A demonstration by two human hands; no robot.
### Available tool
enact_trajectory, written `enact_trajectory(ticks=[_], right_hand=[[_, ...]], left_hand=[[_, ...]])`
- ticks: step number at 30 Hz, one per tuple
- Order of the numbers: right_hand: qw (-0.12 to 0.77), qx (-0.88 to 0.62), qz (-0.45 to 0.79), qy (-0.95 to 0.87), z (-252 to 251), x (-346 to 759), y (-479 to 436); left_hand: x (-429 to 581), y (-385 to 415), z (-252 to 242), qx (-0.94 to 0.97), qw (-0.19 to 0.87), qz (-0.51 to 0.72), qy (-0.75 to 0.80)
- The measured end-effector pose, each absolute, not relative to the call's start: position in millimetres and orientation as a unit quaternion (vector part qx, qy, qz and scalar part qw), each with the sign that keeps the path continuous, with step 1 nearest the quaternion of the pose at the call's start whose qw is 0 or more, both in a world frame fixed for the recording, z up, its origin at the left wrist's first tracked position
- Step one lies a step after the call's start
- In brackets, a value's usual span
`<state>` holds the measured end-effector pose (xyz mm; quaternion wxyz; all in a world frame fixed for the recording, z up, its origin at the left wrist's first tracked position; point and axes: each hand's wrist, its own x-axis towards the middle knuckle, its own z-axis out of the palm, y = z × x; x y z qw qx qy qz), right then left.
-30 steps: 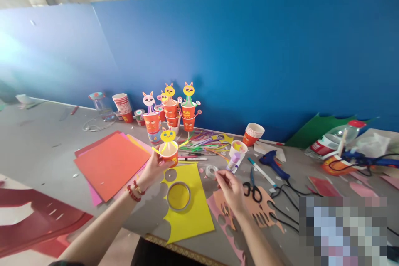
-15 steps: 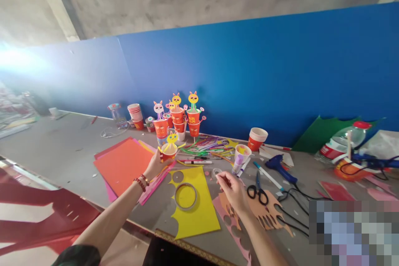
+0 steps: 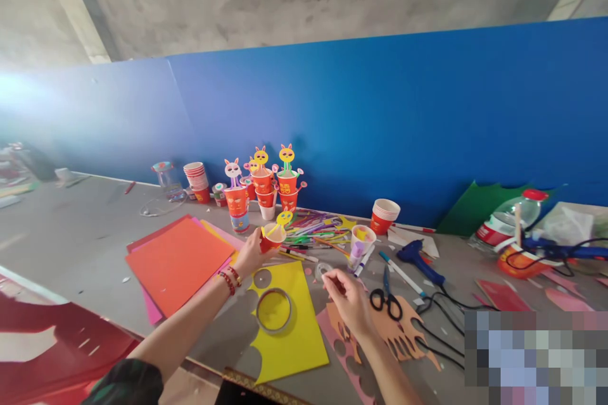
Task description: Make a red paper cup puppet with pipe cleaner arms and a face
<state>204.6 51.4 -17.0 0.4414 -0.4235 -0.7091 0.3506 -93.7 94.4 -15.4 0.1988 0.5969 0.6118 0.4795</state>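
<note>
My left hand (image 3: pixel 251 256) is closed around a red paper cup (image 3: pixel 272 242). The cup tips to the right, and a yellow paper animal head (image 3: pixel 284 218) rises from its rim. My right hand (image 3: pixel 349 297) hovers over the tabletop with thumb and forefinger pinched together; anything between them is too small to make out. Just beyond those fingertips lies a small clear ring (image 3: pixel 323 270), perhaps a tape roll. Below, between both hands, a grey ring (image 3: pixel 274 311) rests on a yellow sheet (image 3: pixel 304 342) with scalloped cut edges.
Decorated cups (image 3: pixel 237 202) with animal heads stand in a group by the blue panel (image 3: pixel 380 107). Pipe cleaners (image 3: pixel 318 224) lie in front. To the right are scissors (image 3: pixel 387 294), a blue glue gun (image 3: pixel 420 261) with cables and stacked cups (image 3: pixel 384 215). Orange sheets (image 3: pixel 180 259) lie left.
The cup in my left hand has tilted to the right, its animal head leaning with it. My right hand stays pinched near the clear ring. The whole view has shifted slightly.
</note>
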Motion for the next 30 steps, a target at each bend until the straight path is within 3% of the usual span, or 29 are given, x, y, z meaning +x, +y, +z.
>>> enact_trajectory(ticks=[6,19,30], right_hand=[[0.446,-0.429,0.339,-0.709,-17.6,206.7,54.4],[0.425,-0.439,0.328,-0.72,-20.2,205.3,53.1],[0.389,-0.445,0.342,-0.731,-20.1,203.7,50.1]], left_hand=[[-84.7,98.3,-23.5,0.584,0.285,0.523,0.551],[-123.5,87.9,-13.6,0.548,0.301,0.567,0.536],[-116.1,77.5,4.1,0.479,0.408,0.571,0.527]])
